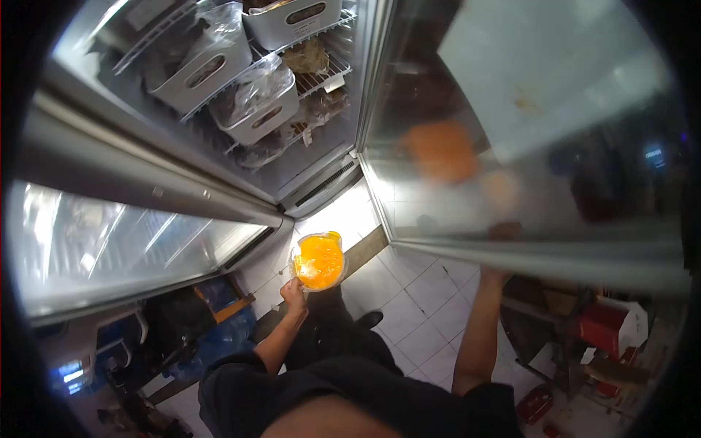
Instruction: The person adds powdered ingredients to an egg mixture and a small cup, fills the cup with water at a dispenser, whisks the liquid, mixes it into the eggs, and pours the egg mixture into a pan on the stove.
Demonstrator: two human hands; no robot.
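Observation:
My left hand [293, 293] is closed at the near rim of a clear round jug [319, 261] with bright orange contents, held low above the floor in front of me. A small spout-like bulge shows on the jug's far side. My right arm reaches out to the opened glass refrigerator door [438, 212]. There my right hand [495, 274] is wrapped round the frame at the door's edge, its fingers partly hidden and showing dimly through the glass. Inside the refrigerator [321, 182] are wire shelves holding white bins [255, 117] and plastic bags.
A second glass door [131, 241] stands at the left. Blue water bottles [223, 339] and dark items lie below it. To the right are a red-and-white box [613, 325] and other clutter. White floor tiles [401, 314] lie between my feet and the door.

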